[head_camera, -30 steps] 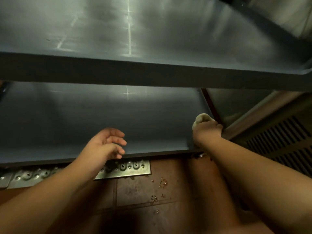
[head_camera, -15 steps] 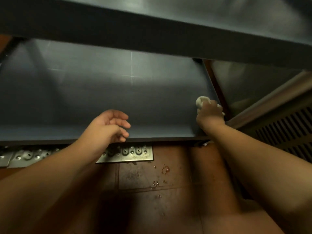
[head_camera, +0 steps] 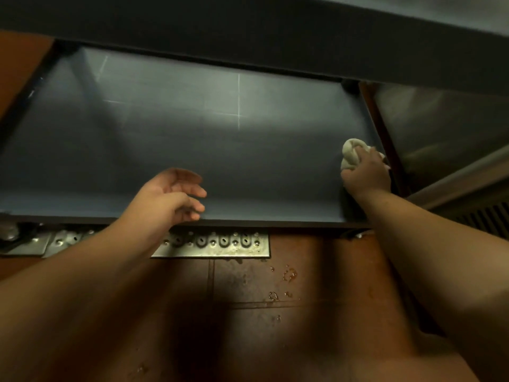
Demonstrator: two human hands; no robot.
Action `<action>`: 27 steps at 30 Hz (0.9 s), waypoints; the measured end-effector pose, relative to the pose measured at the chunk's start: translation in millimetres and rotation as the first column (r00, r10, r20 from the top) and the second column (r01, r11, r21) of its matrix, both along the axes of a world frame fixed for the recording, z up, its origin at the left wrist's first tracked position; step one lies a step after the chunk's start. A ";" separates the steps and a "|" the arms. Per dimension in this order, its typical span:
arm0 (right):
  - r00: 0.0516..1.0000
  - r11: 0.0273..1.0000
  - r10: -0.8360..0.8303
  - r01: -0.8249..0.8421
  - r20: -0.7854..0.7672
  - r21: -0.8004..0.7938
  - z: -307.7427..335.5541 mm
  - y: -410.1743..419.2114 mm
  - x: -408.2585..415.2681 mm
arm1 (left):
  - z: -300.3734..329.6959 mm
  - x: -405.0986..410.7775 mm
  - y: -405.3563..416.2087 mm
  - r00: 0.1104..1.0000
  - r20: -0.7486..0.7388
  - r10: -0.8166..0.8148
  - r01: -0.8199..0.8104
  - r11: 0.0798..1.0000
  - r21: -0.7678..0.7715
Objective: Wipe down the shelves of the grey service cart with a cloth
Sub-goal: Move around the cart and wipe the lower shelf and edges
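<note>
The grey service cart's lower shelf fills the middle of the head view, under the dark front edge of the shelf above. My right hand grips a bunched white cloth and holds it on the lower shelf near its right edge. My left hand hovers over the shelf's near rim with loosely bent fingers, holding nothing.
Brown floor tiles with a few wet spots lie below the cart. A perforated metal floor plate runs under the shelf's near edge. A steel unit with a vent grille stands close on the right.
My right hand has slid the cloth farther back along the shelf's right side. The view has tilted down, showing more of the lower shelf. My left hand has hardly moved.
</note>
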State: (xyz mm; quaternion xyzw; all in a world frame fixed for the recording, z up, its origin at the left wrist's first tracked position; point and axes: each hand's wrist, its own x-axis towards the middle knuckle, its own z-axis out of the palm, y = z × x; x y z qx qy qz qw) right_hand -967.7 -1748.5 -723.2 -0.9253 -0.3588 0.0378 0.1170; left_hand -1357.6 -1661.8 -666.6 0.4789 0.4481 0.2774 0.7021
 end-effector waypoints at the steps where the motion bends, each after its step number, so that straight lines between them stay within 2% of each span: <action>1: 1.000 1.000 -0.011 0.012 -0.014 0.027 -1.0 -0.2 -0.3 | -1.7 -4.2 1.2 1.000 -0.003 0.003 -0.003 1.000 -0.005; 5: 0.999 0.994 -0.026 0.029 -0.024 0.105 -3.4 -0.3 -12.0 | -4.7 -21.0 5.9 1.000 -0.007 0.009 -0.009 1.000 -0.011; 9: 1.000 0.997 -0.005 0.004 0.020 0.072 0.1 12.6 -32.6 | -0.6 -47.2 13.2 1.000 -0.011 0.024 -0.024 1.000 -0.003; 13: 1.000 0.996 0.017 -0.016 -0.015 0.083 1.6 25.2 -60.1 | 1.2 -80.7 19.3 0.999 -0.028 0.031 -0.031 0.999 0.006; 27: 0.971 0.970 0.241 -0.241 -0.003 0.022 -0.9 108.4 -205.2 | 12.7 -202.2 36.2 0.983 -0.038 0.181 -0.181 0.983 -0.006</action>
